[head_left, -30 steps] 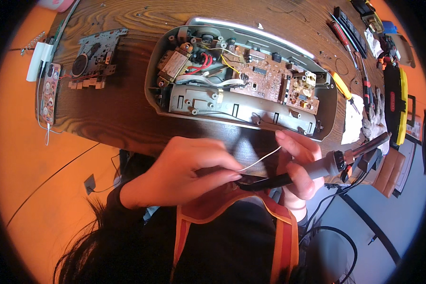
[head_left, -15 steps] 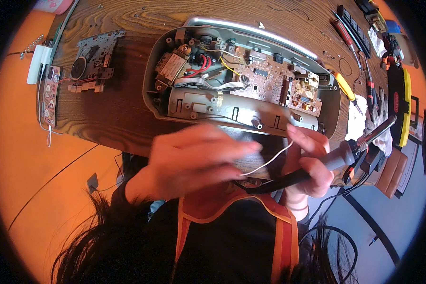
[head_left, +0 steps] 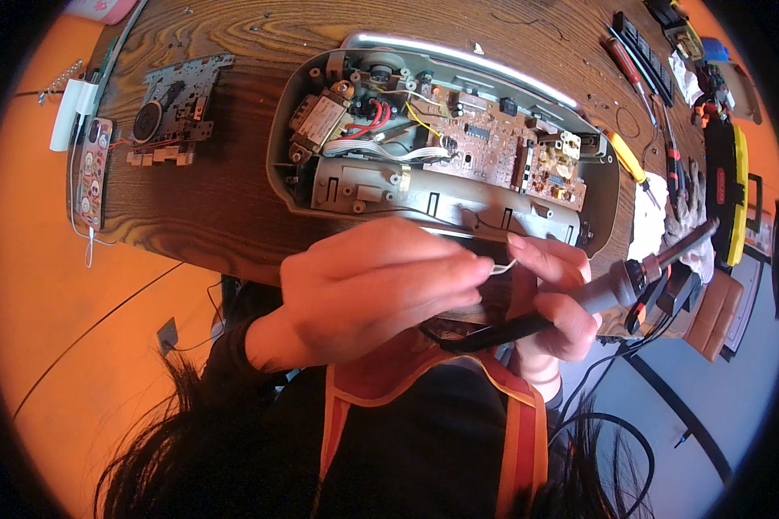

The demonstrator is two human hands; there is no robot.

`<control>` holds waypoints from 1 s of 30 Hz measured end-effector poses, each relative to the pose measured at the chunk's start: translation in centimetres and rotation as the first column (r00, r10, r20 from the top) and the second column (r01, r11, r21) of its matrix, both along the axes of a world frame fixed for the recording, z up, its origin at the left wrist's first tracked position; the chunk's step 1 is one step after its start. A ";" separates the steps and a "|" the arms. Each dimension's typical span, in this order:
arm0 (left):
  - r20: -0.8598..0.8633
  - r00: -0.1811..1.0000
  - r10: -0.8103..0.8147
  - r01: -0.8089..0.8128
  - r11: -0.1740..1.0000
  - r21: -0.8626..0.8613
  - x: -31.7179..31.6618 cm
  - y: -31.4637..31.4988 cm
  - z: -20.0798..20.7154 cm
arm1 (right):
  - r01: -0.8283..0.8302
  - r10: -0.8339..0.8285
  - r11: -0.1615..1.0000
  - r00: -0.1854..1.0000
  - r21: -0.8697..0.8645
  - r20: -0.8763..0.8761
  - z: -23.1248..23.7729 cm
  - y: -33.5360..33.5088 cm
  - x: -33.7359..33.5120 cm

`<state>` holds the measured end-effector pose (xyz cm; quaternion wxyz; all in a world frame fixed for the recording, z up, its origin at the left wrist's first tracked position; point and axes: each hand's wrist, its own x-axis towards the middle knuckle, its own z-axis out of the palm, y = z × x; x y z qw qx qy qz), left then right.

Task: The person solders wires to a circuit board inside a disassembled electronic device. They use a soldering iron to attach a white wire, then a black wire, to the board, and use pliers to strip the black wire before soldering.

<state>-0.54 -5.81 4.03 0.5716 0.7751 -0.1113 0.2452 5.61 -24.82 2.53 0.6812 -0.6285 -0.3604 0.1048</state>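
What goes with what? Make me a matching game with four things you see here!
1. soldering iron
2. thin white wire
3. phone
4. brown circuit board

A. near the left edge of the table
B. gripped in the right hand
C. inside the grey casing
D. at the fingertips of the left hand

Pairs: 1-B, 2-D, 3-A, 4-C

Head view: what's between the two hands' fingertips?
A short visible stretch of thin white wire lies between the left hand and the right hand, in the head view.
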 end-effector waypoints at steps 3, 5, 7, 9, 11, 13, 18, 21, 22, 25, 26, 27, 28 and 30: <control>-0.018 0.999 0.027 -0.027 1.000 0.007 0.2 -0.2 -0.6 | 0.053 -0.024 0.992 0.972 -0.118 0.232 0.1 0.5 0.4; -0.037 0.999 0.021 -0.021 1.000 -0.004 0.0 0.0 -0.7 | 0.143 -0.075 0.968 0.949 -0.207 0.305 0.2 0.7 0.0; -0.035 0.995 0.095 -0.094 0.995 0.032 -0.3 0.4 -0.6 | 0.098 -0.088 0.993 0.988 -0.071 0.127 0.2 0.6 0.0; -0.020 0.976 0.216 -0.215 0.975 0.053 -0.2 0.9 -0.5 | 0.149 -0.144 0.989 0.973 -0.015 0.178 -0.1 0.3 0.6; 0.025 0.926 0.376 -0.377 0.924 0.068 0.5 1.4 -0.8 | 0.380 -0.329 0.925 0.790 0.007 0.517 -0.8 0.2 1.3; 0.055 0.905 0.421 -0.423 0.879 0.220 1.2 1.9 -1.1 | 0.532 -0.533 0.833 0.701 0.151 0.474 -1.6 0.3 1.8; 0.025 0.901 0.434 -0.412 0.836 0.361 2.2 1.6 -1.2 | 0.712 -0.579 0.690 0.431 0.134 0.692 -0.9 -0.2 3.2; 0.048 0.901 0.432 -0.418 0.830 0.371 2.4 1.0 -0.9 | 0.631 -0.386 0.775 0.478 -0.004 0.789 0.3 -0.6 4.0; 0.059 0.905 0.421 -0.409 0.826 0.389 2.7 0.9 -0.9 | 0.663 -0.398 0.746 0.521 -0.064 0.755 0.5 -0.4 3.9; 0.062 0.907 0.416 -0.400 0.806 0.436 3.4 0.7 -1.0 | 0.688 -0.539 0.714 0.658 -0.129 0.526 0.0 0.8 3.4; 0.051 0.905 0.423 -0.397 0.796 0.457 3.5 0.7 -1.0 | 0.685 -0.594 0.719 0.695 -0.118 0.406 -0.3 1.0 3.2; 0.041 0.904 0.425 -0.396 0.797 0.456 3.5 0.6 -1.0 | 0.688 -0.614 0.722 0.685 -0.072 0.392 -0.4 1.2 3.1; 0.031 0.903 0.428 -0.394 0.799 0.455 3.6 0.6 -1.1 | 0.674 -0.607 0.735 0.699 -0.067 0.378 -0.4 1.1 2.9; 0.018 0.905 0.426 -0.398 0.829 0.394 3.6 0.6 -1.1 | 0.666 -0.613 0.746 0.704 -0.032 0.360 -0.6 1.0 2.9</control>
